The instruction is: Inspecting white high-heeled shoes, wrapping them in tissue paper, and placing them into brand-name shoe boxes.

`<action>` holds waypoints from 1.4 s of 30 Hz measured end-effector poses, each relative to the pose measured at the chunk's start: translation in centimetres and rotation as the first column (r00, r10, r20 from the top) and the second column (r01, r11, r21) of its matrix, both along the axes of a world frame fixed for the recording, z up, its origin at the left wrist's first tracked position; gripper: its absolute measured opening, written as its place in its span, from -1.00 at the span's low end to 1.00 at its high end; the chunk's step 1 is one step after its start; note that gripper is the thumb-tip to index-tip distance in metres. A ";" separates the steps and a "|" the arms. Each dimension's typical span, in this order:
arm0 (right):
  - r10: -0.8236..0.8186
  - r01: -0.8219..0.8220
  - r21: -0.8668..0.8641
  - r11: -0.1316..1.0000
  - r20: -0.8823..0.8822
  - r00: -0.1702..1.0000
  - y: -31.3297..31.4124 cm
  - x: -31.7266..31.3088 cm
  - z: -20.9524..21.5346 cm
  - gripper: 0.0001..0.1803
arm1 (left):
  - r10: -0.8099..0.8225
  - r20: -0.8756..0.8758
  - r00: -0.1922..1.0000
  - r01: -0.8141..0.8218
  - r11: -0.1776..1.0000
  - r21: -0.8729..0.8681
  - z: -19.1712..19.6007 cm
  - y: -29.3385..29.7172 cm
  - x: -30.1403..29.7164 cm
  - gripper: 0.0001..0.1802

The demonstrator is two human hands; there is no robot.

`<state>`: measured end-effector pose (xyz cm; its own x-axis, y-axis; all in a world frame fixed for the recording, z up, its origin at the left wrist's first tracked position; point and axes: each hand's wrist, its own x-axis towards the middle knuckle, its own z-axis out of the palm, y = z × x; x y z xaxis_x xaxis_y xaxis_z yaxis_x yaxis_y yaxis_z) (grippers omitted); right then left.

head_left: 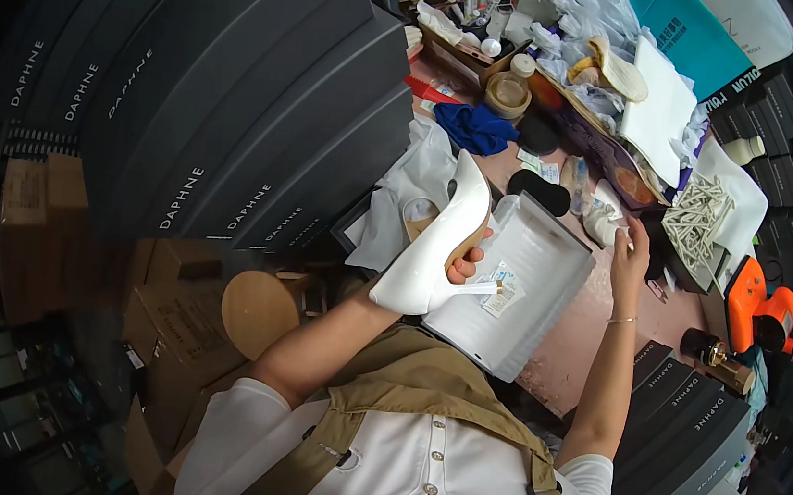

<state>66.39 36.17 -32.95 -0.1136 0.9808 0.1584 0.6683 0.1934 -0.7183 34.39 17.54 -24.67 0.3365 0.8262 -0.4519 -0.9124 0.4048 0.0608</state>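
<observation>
A white high-heeled pump (435, 252) is in my left hand (465, 266), whose fingertips curl round its far side. The shoe is tilted, its slim white heel pointing right over an open shoebox bottom (536, 301). A small printed packet (500, 292) lies in that pale box, partly behind the heel. My right hand (631, 258) reaches over the pink tabletop with its fingers stretched out. Beside its thumb is a crumpled white wad (600, 225), cloth or paper; whether they touch is hard to see.
Stacked dark shoeboxes (268, 89) rise at the left, more (678, 422) at lower right. Behind the work spot are a blue cloth (477, 127), a tape roll (507, 95) and a black tray of white sticks (699, 221). An orange tool (749, 294) stands right.
</observation>
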 end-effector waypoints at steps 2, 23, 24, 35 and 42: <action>0.099 -0.110 -0.043 0.993 -0.200 0.975 -3.1 -2.1 3.0 -0.66 | 0.013 -0.049 0.999 -0.013 1.000 -0.013 0.5 -0.3 0.1 -0.47; 0.523 -0.526 0.052 0.849 -0.224 0.822 -23.8 -10.6 14.8 -0.17 | 0.133 -0.584 0.801 -0.069 0.989 0.129 -0.5 -2.7 4.1 -0.54; 0.484 -0.483 0.049 0.874 -0.176 0.857 -23.9 -10.6 13.8 -0.19 | 0.158 -0.604 0.781 -0.120 0.987 0.104 -0.1 -3.2 5.8 -0.52; -0.705 -0.743 -0.398 0.538 -0.696 -0.138 -23.9 -5.0 7.6 -0.25 | -0.017 -0.373 0.928 0.060 0.993 0.105 -1.7 -2.4 3.9 -0.35; -0.790 -0.784 -0.401 0.474 -0.587 -0.177 -23.6 -7.6 7.1 -0.25 | 0.067 -0.420 0.905 -0.088 0.996 -0.031 0.0 -1.6 3.4 -0.48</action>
